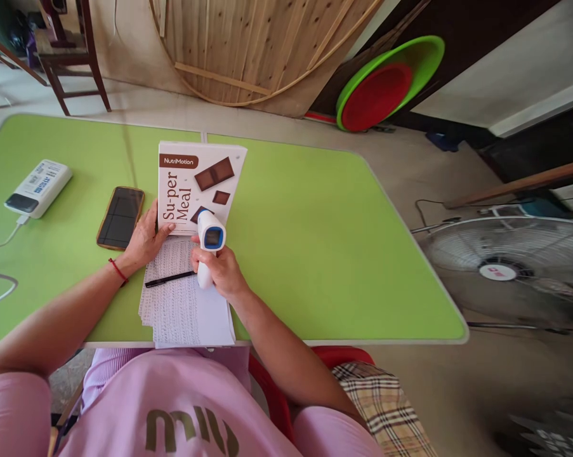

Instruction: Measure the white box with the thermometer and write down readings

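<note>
My left hand (149, 237) is closed on the lower left edge of a white box (176, 190) printed "NutriMotion Su-per Meal", its thumb on the front. The box stands upright on the table. In my right hand (224, 271) is a white infrared thermometer (204, 276) with a blue-rimmed screen, my fingers wrapped round its handle. It is held in front of the box's lower right part. Beneath my hands lie handwritten paper sheets (172, 311), with a black pen (169, 279) across them.
A phone (120, 217) in an orange-edged case lies left of the box on the green table (324, 254). Farther left is a white power bank (39, 187) with a cable. A large fan (498, 271) stands beyond the table's right edge; a wooden chair (72, 60) is at the back left.
</note>
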{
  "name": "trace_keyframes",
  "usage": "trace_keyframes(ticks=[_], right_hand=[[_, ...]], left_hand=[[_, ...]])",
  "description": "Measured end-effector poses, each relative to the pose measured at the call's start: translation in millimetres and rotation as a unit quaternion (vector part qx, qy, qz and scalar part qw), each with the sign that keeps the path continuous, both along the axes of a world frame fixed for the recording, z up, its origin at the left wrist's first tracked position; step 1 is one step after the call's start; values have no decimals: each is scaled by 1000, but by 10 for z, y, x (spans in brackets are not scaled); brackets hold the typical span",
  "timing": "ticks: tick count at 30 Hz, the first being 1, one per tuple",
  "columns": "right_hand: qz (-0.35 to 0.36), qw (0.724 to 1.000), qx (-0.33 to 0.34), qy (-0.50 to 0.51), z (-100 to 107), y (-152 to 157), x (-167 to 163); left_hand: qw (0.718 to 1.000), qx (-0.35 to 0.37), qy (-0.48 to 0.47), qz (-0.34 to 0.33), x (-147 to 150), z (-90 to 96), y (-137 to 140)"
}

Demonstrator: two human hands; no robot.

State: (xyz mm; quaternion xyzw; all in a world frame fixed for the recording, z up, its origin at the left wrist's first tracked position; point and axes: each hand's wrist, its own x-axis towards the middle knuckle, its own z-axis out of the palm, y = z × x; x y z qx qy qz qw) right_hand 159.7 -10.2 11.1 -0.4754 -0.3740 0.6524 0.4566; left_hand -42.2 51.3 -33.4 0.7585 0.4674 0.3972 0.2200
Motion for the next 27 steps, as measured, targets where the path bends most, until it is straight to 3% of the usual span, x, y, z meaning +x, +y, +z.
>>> trace_keyframes(ticks=[7,14,18,22,24,27], right_hand=[[12,995,44,-89,66,32,232],[33,956,150,-251,123,164,971],[44,875,178,-447,16,219,1380],[43,781,156,-604,-111,253,1475],[48,749,135,-646,-156,270,1451],[51,728,111,-675,-195,293,1428]], left_hand=[[999,3,-18,-29,8,39,9],[999,-11,-3,-39,-22,-13,30],[999,-8,2,-35,-21,-53,49],[999,-12,22,-28,-14,-103,62],[999,-22,30,-21,-7,-121,65],[999,-31,32,-16,-4,-136,61]])
